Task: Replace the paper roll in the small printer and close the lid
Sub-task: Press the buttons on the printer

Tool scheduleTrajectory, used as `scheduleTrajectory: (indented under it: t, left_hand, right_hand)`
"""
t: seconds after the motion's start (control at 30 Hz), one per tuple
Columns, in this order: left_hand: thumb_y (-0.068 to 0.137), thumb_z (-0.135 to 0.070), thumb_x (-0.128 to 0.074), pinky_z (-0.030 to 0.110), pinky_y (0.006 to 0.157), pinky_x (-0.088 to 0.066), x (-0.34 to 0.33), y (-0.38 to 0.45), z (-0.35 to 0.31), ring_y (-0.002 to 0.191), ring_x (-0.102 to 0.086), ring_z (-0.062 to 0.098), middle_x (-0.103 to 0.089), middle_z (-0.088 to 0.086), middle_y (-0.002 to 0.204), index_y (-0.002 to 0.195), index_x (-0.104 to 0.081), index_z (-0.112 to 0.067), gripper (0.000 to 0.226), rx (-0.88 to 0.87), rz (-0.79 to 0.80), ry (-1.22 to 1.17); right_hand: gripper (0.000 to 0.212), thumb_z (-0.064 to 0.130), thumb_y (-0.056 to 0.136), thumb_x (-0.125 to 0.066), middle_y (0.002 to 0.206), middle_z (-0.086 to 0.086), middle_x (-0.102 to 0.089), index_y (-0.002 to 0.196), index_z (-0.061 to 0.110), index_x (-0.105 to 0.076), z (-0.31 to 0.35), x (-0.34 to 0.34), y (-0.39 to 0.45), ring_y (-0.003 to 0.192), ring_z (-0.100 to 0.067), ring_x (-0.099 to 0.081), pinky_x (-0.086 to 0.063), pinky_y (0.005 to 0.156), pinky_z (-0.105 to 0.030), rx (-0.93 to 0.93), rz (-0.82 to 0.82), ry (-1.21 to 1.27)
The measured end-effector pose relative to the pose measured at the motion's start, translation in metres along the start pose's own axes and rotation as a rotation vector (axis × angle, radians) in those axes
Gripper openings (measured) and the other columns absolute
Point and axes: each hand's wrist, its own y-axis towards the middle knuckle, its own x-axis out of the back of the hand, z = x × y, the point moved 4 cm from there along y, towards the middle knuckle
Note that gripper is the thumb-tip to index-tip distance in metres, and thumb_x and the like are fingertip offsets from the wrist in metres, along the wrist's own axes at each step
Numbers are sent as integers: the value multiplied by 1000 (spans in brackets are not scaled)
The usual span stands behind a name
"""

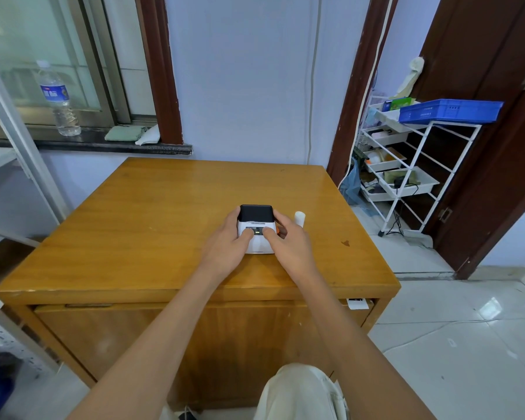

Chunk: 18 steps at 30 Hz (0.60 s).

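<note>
Both hands gripping the small printer (pixel 256 228) on the wooden table (pixel 152 219)

Left hand (pixel 228 245) and right hand (pixel 288 244) are clasping its sides, thumbs pressing the white front; a paper roll (pixel 299 218) is standing at its 3 o'clock, lid down.

Water bottle (pixel 58 98) on windowsill (pixel 109 144) — blue basket (pixel 449 110) atop white rack (pixel 412 165).

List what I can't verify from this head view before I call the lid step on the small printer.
- Small white printer with black lid: paper compartment hidden under the lid; whether a roll is inside cannot be told.
- Front panel text: too small to read; both thumbs cover the buttons.
- Printer sides: hidden by the left hand and right hand.
- Small white paper roll on the wooden table: new or used unclear; right hand hides its base.
</note>
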Motion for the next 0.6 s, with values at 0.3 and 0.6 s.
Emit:
scheduleTrajectory:
  t: [0.3, 0.6]
  left_hand:
    - [100, -37, -45, 40, 108, -43, 0, -1, 0, 137, -50, 21, -47, -6, 159, 163, -23, -28, 67, -5, 0, 1]
    - [100, -36, -45, 41, 106, -44, 0, 0, 0, 132, -53, 23, -53, -5, 153, 163, -24, -28, 66, 4, -6, 9]
  right_hand:
    - [58, 36, 95, -63, 112, 15, -72, 153, 33, -53, 0, 0, 0, 110, -12, -70, -58, 98, -40, -25, 1, -16]
    - [55, 36, 95, -63, 109, 9, -76, 150, 37, -56, 1, 0, -1, 110, -18, -70, -59, 96, -44, -15, -1, 0]
